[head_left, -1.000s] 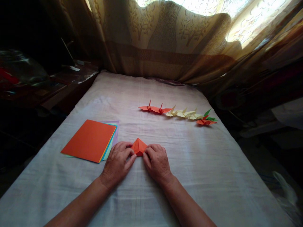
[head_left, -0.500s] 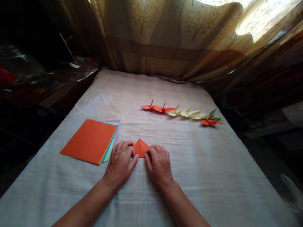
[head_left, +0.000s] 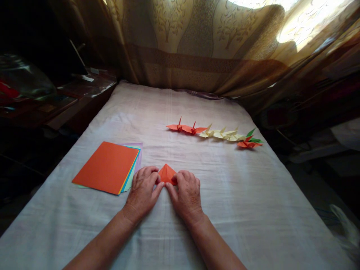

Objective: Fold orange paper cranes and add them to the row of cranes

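Observation:
A small folded orange paper with a pointed top lies on the white cloth in front of me. My left hand presses its left edge with curled fingers. My right hand pinches its right lower edge, fingers closed on the paper. Both forearms reach in from the bottom of the view. The lower part of the folded paper is hidden under my fingertips.
A stack of coloured square sheets, orange on top, lies to the left. A row of finished paper cranes, orange, pale yellow and orange-green, sits further back right. A curtain hangs behind; dark clutter borders the left.
My right hand has slid slightly left over the folded paper's lower right edge. The left hand stays put. The view shifted a little.

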`<state>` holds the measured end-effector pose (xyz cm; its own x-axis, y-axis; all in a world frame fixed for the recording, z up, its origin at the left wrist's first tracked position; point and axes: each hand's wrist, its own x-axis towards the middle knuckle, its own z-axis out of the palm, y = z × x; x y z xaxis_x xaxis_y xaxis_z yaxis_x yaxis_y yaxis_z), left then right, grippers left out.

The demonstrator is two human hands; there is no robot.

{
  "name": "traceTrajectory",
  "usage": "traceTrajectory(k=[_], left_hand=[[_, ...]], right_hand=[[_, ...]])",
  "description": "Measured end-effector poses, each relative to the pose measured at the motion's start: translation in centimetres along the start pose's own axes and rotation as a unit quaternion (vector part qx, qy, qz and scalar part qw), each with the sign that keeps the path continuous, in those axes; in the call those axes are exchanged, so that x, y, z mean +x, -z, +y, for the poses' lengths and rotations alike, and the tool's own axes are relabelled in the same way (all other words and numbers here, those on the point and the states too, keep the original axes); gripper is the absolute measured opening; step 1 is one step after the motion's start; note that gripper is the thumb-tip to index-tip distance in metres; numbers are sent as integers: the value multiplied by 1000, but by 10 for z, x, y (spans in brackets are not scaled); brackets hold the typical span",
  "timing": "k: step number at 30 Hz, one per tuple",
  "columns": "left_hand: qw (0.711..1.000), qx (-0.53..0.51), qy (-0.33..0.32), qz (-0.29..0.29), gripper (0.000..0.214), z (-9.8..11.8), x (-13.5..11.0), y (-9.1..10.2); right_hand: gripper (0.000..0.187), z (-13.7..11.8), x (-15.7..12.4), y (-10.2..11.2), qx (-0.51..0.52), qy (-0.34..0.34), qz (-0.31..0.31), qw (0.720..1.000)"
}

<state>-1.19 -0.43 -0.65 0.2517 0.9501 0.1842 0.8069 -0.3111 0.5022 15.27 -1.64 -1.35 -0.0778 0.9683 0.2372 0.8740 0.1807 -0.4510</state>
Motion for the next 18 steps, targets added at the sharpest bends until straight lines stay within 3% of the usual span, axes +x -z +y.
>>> traceTrajectory(k=[3,9,18], left_hand=[[1000,-18,-4,-14,7,-4,1,2],[998,-44,-28,-28,7,-13,3,5],[995,-53,-76,31,26,-33,2,-8]], right_hand=[[7,5,0,1,41,-3,-11,999],[12,17,3,0,93,16,-18,995],[31,19,-12,1,108,122,58,985]])
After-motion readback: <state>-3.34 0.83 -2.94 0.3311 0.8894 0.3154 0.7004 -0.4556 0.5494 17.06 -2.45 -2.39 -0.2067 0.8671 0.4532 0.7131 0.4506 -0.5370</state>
